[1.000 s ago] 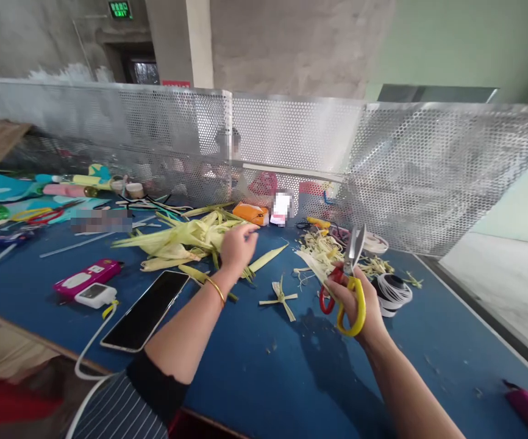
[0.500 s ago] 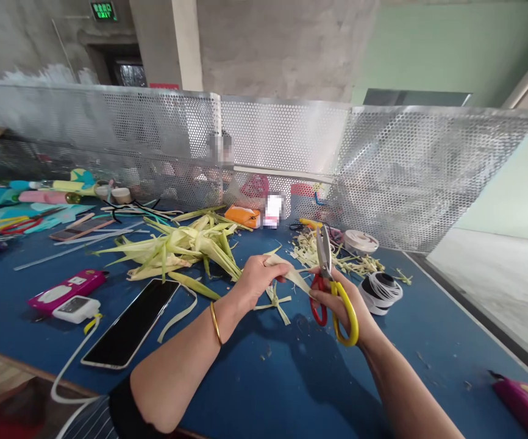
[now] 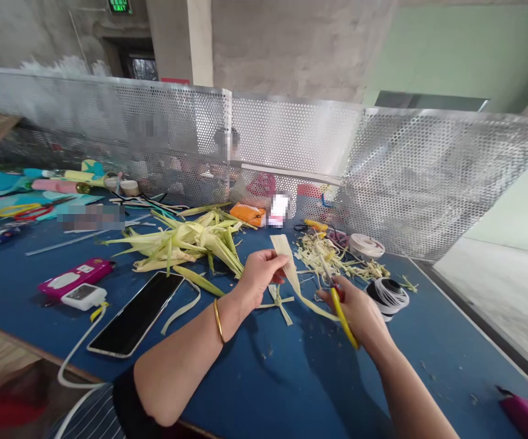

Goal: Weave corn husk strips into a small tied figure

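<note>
My left hand point(image 3: 264, 274) pinches a pale corn husk strip point(image 3: 295, 283) near its broad upper end. The strip narrows and curves down to the right, its thin end passing close to the scissors. In my right hand point(image 3: 355, 302) are scissors point(image 3: 344, 320) with red and yellow handles, their blades pointing up and away. The palm and fingers hide much of the red handle. Below my left hand, a small knotted cross of husk strips point(image 3: 278, 301) lies on the blue table point(image 3: 264, 384). A pile of green-yellow corn husks point(image 3: 195, 241) is to the left.
A phone point(image 3: 136, 314) and a magenta box point(image 3: 76, 277) with a white device lie at left. Husk scraps point(image 3: 321, 253), a spool of white cord point(image 3: 386, 297) and a tape roll point(image 3: 367, 246) sit at right. A perforated metal screen point(image 3: 291, 134) stands behind.
The husk strip now stands up from my left hand and trails toward the right. The scissors have tilted and turned lower in my right hand. The view has shifted slightly.
</note>
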`<state>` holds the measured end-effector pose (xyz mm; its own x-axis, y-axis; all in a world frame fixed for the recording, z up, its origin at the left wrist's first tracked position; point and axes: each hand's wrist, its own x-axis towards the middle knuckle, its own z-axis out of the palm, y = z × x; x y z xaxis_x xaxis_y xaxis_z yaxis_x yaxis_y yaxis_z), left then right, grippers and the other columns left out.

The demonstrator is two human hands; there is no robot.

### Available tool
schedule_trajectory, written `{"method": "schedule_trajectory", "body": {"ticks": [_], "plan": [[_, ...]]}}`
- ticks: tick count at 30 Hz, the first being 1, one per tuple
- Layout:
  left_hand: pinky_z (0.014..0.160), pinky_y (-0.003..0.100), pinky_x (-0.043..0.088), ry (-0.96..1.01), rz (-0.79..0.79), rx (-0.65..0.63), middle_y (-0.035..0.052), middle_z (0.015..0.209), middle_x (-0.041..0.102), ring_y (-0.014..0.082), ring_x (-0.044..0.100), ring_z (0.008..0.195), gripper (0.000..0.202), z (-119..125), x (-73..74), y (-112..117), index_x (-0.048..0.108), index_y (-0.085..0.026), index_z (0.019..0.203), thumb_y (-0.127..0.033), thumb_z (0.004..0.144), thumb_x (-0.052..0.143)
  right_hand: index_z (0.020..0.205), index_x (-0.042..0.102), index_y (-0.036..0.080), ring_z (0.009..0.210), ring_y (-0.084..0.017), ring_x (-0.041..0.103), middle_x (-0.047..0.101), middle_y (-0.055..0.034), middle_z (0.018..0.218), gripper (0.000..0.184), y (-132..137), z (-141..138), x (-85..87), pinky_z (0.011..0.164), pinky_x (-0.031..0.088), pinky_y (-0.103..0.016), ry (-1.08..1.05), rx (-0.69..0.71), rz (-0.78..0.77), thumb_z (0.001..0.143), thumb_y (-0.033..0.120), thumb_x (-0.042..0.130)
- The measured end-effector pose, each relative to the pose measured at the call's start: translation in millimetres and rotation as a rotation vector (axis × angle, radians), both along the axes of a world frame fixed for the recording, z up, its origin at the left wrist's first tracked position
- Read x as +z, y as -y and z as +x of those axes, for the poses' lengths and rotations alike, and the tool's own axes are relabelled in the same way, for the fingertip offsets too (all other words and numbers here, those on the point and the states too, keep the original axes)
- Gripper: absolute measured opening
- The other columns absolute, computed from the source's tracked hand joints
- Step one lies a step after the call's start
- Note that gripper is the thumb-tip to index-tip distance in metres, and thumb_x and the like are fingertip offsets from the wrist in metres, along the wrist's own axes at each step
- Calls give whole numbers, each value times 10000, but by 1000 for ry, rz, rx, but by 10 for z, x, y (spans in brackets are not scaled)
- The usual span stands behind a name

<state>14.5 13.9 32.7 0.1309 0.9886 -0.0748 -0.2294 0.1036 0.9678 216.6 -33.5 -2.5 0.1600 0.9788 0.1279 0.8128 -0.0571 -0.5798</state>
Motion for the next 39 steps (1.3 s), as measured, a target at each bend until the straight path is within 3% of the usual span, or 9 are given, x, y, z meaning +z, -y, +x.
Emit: {"method": "schedule_trajectory", "body": {"ticks": [4, 8, 11, 14, 17, 19, 21, 28, 39], "plan": [[436, 222, 362, -208, 90, -111, 27, 547, 626, 100, 525, 454, 124, -56, 21, 0, 666, -168, 603, -213, 718, 670, 1088, 644, 198, 888, -341, 693, 735, -151, 926, 329, -15, 42, -49, 648, 441, -354, 510, -36, -229, 845, 411, 580], [436, 234, 305, -369, 169, -258, 6, 480, 570, 106, 482, 433, 167, -64, -5, 42, 639, -189, 568, -267, 712, 672, 1166, 607, 172, 907, -329, 700, 738, -162, 979, 358, 43, 11, -39, 652, 448, -350, 627, -5, -265, 839, 306, 546], [467, 247, 334, -400, 227, -316, -2, 492, 567, 118, 490, 446, 158, -38, -52, 64, 634, -197, 567, -281, 695, 675, 1073, 656, 159, 888, -355, 694, 739, -175, 927, 310, 68, 26, 23, 651, 447, -372, 633, -25, -239, 849, 349, 557], [481, 257, 361, -404, 243, -355, -5, 518, 570, 125, 492, 456, 145, -2, -115, 70, 634, -202, 573, -289, 685, 666, 912, 697, 201, 838, -313, 686, 732, -128, 865, 279, 56, 7, 93, 655, 454, -365, 279, -74, -20, 881, 418, 525], [499, 259, 393, -407, 258, -406, -5, 543, 562, 129, 501, 485, 147, 25, -175, 73, 625, -198, 570, -287, 679, 665, 902, 691, 206, 748, -238, 667, 711, -69, 811, 322, 38, -86, 118, 642, 478, -325, -452, -27, 199, 806, 504, 616], [516, 258, 412, -417, 262, -460, -6, 568, 564, 132, 511, 516, 137, 35, -194, 79, 637, -190, 598, -297, 680, 665, 856, 689, 186, 672, -200, 638, 685, -44, 738, 359, 37, -160, 106, 610, 481, -301, -795, 25, 219, 693, 502, 735], [534, 253, 417, -440, 259, -517, -13, 577, 561, 131, 512, 542, 142, 39, -186, 90, 645, -180, 626, -310, 681, 663, 760, 684, 175, 605, -164, 597, 651, -18, 647, 348, 44, -214, 88, 584, 471, -279, -947, 41, 202, 612, 463, 810], [523, 221, 337, -405, 209, -527, -31, 637, 539, 99, 451, 580, 263, 66, -107, 151, 665, -149, 755, -411, 732, 655, 680, 666, 157, 530, -112, 525, 608, 10, 564, 330, 75, -274, 89, 546, 428, -244, -1032, 107, 163, 604, 432, 831], [488, 229, 335, -251, 86, -382, -17, 533, 520, 92, 434, 483, 242, 141, -100, 215, 634, -150, 643, -354, 771, 614, 724, 585, 182, 579, -124, 493, 535, 30, 605, 219, 87, -309, 0, 558, 378, -247, -700, 206, 273, 816, 374, 636]]}}
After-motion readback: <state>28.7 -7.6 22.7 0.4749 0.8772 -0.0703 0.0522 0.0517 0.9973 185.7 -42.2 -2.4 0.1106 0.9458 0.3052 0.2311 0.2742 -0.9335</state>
